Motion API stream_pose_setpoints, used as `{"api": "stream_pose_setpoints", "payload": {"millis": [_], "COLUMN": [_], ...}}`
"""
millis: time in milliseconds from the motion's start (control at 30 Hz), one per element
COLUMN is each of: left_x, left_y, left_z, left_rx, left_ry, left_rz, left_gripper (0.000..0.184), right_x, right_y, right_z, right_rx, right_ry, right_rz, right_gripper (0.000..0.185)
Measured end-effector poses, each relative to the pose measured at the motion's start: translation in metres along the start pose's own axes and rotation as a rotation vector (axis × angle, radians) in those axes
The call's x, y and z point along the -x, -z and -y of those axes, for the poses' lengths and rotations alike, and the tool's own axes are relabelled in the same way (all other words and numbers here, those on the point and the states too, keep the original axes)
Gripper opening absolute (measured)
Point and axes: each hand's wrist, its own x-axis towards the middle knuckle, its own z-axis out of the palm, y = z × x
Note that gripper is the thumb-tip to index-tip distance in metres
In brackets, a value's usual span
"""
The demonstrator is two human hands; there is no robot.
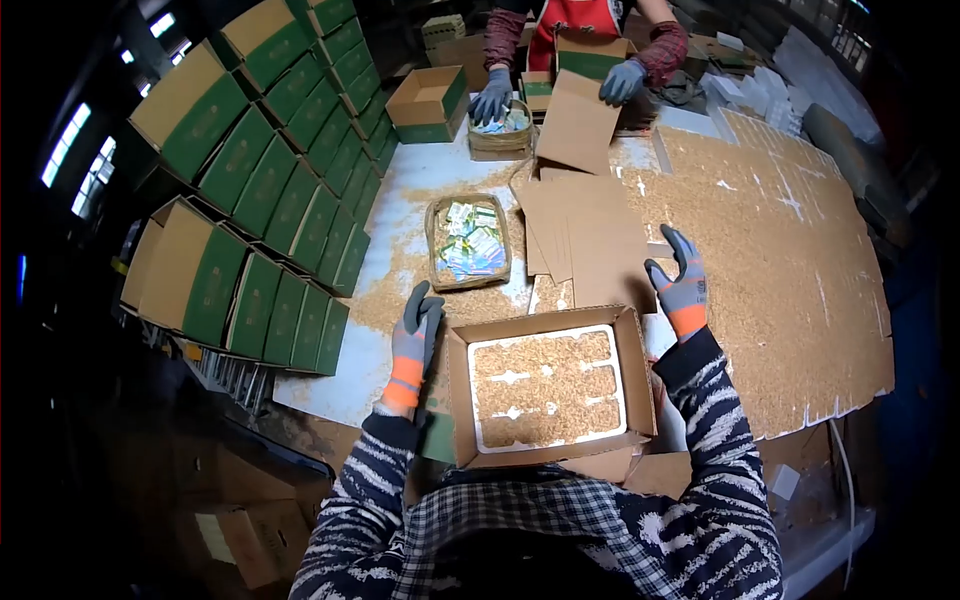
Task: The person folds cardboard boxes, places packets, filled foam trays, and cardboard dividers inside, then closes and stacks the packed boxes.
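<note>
An open cardboard box (pixel 637 375) stands before me at the table's front edge. Inside it lies a white tray (pixel 619 390) filled with brown, crumbly material. My left hand (pixel 413 345), in a grey and orange glove, is raised just off the box's left side, fingers stretched forward and holding nothing. To the right of the box, my right hand (pixel 684 285) is open, thumb and fingers spread apart. Close to it are flat cardboard sheets (pixel 590 225). A basket (pixel 432 245) of small, colourful packets (pixel 470 245) sits beyond the box.
Green and tan boxes (pixel 240 175) are stacked high on the left. A broad spread of filled trays (pixel 770 280) covers the right side. Across the table, a person in a red apron (pixel 575 20) has one gloved hand in a second basket (pixel 500 145) and the other at a cardboard sheet (pixel 578 122).
</note>
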Motion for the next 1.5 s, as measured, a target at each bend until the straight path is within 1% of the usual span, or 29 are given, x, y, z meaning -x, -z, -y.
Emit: {"api": "stream_pose_setpoints", "payload": {"millis": [33,67,133,200,233,267,333,367,400,467,533,600,633,667,733,800,833,900,1000,1067,1133,1167,1200,1267,1300,1333,1400,1467,1500], "left_x": [-0.024,-0.049,-0.088,-0.124,-0.134,-0.141,-0.154,-0.163,-0.171,-0.18,-0.175,-0.164,-0.162,-0.163,-0.148,-0.127,-0.116,-0.051,0.038,0.068,0.085,0.081,0.086,0.097,0.101,0.099,0.106,0.12,0.126], "left_y": [-0.005,-0.01,-0.025,-0.042,-0.05,-0.058,-0.067,-0.066,-0.062,-0.055,-0.047,-0.033,-0.027,-0.017,-0.001,0.011,0.016,0.011,-0.005,-0.022,-0.032,-0.03,-0.023,0.003,0.017,0.031,0.041,0.018,0.001], "left_z": [0.032,0.053,0.049,0.061,0.059,0.053,0.044,0.06,0.073,0.092,0.089,0.054,0.054,0.073,0.057,0.025,0.014,-0.077,-0.144,-0.144,-0.124,-0.12,-0.128,-0.141,-0.137,-0.116,-0.079,-0.044,-0.033], "left_rx": [0.013,0.03,-0.391,-0.654,-0.822,-0.822,-1.172,-1.147,-1.143,-1.02,-1.018,-0.821,-0.753,-0.662,-0.508,-0.265,-0.185,-0.181,-0.424,-0.723,-1.221,-1.453,-1.451,-0.558,-0.249,-0.222,0.344,0.402,0.454], "left_ry": [-0.021,-0.047,-0.03,0.03,0.091,0.092,0.256,0.21,0.207,0.227,0.18,0.244,0.252,0.154,-0.052,-0.211,-0.411,-0.557,-0.773,-0.942,-0.737,-0.664,-0.665,-0.684,-0.446,-0.466,0.038,0.324,0.344], "left_rz": [-0.022,-0.042,-0.021,-0.031,-0.005,-0.005,0.076,0.021,0.023,-0.042,-0.122,-0.116,-0.174,-0.258,-0.419,-0.432,-0.435,-0.31,-0.023,0.395,0.84,0.978,0.968,0.406,0.356,0.205,0.237,0.331,0.358], "left_gripper": [0.051,0.05,0.053,0.06,0.063,0.063,0.056,0.044,0.044,0.035,0.029,0.024,0.021,0.021,0.02,0.018,0.014,0.014,0.017,0.018,0.019,0.026,0.026,0.033,0.045,0.052,0.061,0.075,0.079], "right_x": [0.004,0.015,0.037,0.054,0.066,0.068,0.067,0.069,0.063,0.059,0.05,0.049,0.047,0.047,0.05,0.065,0.074,0.09,0.094,0.1,0.101,0.096,0.085,0.073,0.071,0.073,0.075,0.104,0.12], "right_y": [-0.025,-0.047,-0.087,-0.1,-0.114,-0.11,-0.095,-0.083,-0.06,-0.02,0.026,0.061,0.073,0.08,0.084,0.07,0.062,0.048,0.043,0.042,0.049,0.051,0.066,0.087,0.093,0.094,0.084,0.049,0.029], "right_z": [-0.052,-0.079,-0.126,-0.159,-0.184,-0.187,-0.181,-0.175,-0.147,-0.122,-0.055,0.007,0.04,0.071,0.116,0.133,0.131,0.117,0.113,0.107,0.109,0.106,0.12,0.117,0.105,0.09,0.05,0.005,-0.011], "right_rx": [0.169,0.268,0.455,-0.027,-0.008,-0.008,-0.281,-0.348,-0.245,-0.293,-0.291,0.002,0.05,0.1,0.112,0.133,0.168,0.206,0.3,0.295,0.167,0.044,-0.064,-0.461,-0.532,-0.594,-0.607,-0.769,-0.672], "right_ry": [-0.055,-0.256,-0.574,-0.726,-0.671,-0.672,-0.672,-0.645,-0.661,-0.52,-0.443,0.007,0.213,0.42,0.658,0.774,0.749,0.699,0.694,0.68,0.593,0.573,0.503,0.111,-0.056,-0.22,-0.161,-0.48,-0.516], "right_rz": [-0.017,0.038,0.195,0.251,0.144,0.145,0.142,0.095,0.035,-0.125,-0.246,-0.224,-0.145,-0.064,0.326,0.704,0.794,0.962,1.156,1.237,1.256,1.251,1.183,1.037,0.753,0.465,0.301,0.584,0.699], "right_gripper": [0.073,0.086,0.105,0.106,0.087,0.087,0.065,0.051,0.051,0.046,0.039,0.037,0.039,0.041,0.034,0.026,0.027,0.025,0.028,0.032,0.038,0.041,0.044,0.051,0.058,0.065,0.075,0.078,0.076]}}
